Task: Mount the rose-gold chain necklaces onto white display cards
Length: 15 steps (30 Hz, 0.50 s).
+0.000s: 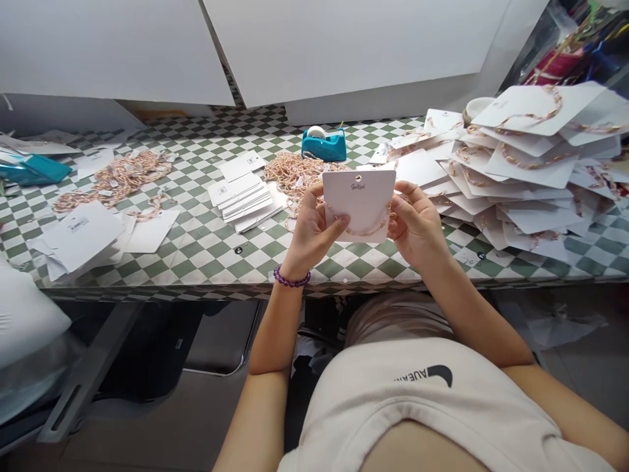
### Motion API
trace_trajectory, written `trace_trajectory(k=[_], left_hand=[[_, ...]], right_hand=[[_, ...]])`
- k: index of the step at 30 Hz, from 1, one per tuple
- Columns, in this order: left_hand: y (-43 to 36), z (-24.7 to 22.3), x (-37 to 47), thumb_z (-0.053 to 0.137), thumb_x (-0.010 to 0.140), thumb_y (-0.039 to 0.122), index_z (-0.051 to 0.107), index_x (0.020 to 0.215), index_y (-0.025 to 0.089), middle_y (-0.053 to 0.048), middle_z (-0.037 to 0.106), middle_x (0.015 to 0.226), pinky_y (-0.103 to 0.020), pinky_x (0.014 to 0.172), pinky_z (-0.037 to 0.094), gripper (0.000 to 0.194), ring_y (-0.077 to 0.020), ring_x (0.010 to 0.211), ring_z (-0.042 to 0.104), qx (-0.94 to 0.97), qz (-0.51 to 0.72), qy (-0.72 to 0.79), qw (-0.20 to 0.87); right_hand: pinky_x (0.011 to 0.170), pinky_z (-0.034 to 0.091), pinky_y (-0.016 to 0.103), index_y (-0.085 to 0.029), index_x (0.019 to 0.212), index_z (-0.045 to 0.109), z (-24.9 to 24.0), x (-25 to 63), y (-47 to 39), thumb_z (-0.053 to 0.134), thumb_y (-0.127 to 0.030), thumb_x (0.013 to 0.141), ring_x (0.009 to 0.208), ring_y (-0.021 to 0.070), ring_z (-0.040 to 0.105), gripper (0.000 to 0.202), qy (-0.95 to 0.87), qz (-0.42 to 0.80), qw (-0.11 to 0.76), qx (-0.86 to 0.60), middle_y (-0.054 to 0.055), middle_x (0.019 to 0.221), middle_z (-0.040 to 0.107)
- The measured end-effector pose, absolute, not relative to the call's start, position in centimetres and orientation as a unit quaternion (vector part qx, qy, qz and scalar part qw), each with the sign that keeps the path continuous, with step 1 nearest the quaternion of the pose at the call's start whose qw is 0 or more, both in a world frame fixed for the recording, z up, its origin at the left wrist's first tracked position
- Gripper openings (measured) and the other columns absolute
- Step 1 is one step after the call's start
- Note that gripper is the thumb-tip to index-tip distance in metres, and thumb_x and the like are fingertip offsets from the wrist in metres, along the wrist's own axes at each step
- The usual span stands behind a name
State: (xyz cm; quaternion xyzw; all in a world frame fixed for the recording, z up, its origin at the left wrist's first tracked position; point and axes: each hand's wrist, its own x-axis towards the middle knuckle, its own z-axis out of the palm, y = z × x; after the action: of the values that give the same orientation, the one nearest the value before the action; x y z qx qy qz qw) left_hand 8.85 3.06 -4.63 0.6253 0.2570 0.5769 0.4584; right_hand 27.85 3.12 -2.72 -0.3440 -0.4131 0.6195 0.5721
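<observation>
A white jewelry card (358, 196) with a hanging hole and printed lettering is held upright above the table's front part. Across its lower half curves a thin beaded necklace (366, 232) in pink and gold. My left hand (314, 226) grips the card's left side, thumb on the front face over the necklace. At the right edge, my right hand (415, 219) pinches the card and necklace between thumb and fingers; what lies behind the card is hidden. Just behind it is a heap of beaded necklaces (295, 172), with a stack of white cards (240, 200) to the left.
A teal tape dispenser (324, 144) stands behind the heap. To the right rises a large pile of carded necklaces (521, 177). Further left lie another necklace heap (130, 172), loose cards (81, 236) and a second teal dispenser (37, 169) on the checkered tablecloth (206, 262).
</observation>
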Motion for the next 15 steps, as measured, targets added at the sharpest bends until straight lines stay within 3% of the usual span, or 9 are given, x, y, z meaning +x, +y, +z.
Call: trace_trajectory(k=[3,8,11,13,15], left_hand=[[3.08,-4.59,8.93,0.074,0.085,0.037,0.040,0.123,0.024,-0.004,0.068,0.102,-0.026,0.075,0.058,0.053,-0.0164,0.091,0.069,0.622,0.580,0.263,0.455],[2.96,-4.49,9.20,0.074,0.084,0.041,0.040,0.123,0.024,-0.006,0.069,0.102,-0.026,0.076,0.057,0.055,-0.0172,0.093,0.069,0.605,0.587,0.297,0.448],[2.95,-4.47,9.26,0.073,0.085,0.043,0.040,0.123,0.024,-0.006,0.069,0.100,-0.027,0.075,0.057,0.054,-0.0184,0.092,0.070,0.608,0.586,0.312,0.436],[2.97,-4.47,9.25,0.072,0.085,0.044,0.039,0.124,0.025,-0.006,0.069,0.102,-0.028,0.076,0.057,0.054,-0.0190,0.093,0.070,0.614,0.585,0.308,0.431],[2.96,-4.50,9.22,0.073,0.085,0.045,0.040,0.123,0.025,-0.006,0.069,0.103,-0.029,0.077,0.058,0.055,-0.0192,0.094,0.070,0.619,0.583,0.304,0.431]], right_hand=[[0.046,0.044,0.016,-0.024,0.096,0.056,-3.29,28.03,3.47,0.084,-0.057,0.065,0.061,0.0070,0.051,0.053,-0.469,0.535,0.589,-0.384,-0.003,0.078,0.053],[0.067,0.057,0.021,-0.023,0.095,0.065,-3.65,28.40,3.55,0.080,-0.050,0.074,0.102,0.0153,0.060,0.037,-0.530,0.337,0.658,-0.414,0.005,0.116,0.056],[0.050,0.051,0.020,-0.023,0.094,0.070,-3.39,28.46,3.19,0.074,-0.049,0.081,0.081,0.0122,0.062,0.029,-0.547,0.337,0.643,-0.417,0.006,0.112,0.060],[0.040,0.040,0.019,-0.022,0.088,0.073,-3.10,28.38,3.02,0.075,-0.047,0.081,0.058,0.0071,0.053,0.026,-0.546,0.357,0.631,-0.421,0.003,0.089,0.064],[0.038,0.031,0.019,-0.021,0.084,0.074,-2.82,28.32,3.04,0.079,-0.045,0.076,0.047,0.0043,0.041,0.026,-0.526,0.397,0.623,-0.421,-0.001,0.067,0.059]])
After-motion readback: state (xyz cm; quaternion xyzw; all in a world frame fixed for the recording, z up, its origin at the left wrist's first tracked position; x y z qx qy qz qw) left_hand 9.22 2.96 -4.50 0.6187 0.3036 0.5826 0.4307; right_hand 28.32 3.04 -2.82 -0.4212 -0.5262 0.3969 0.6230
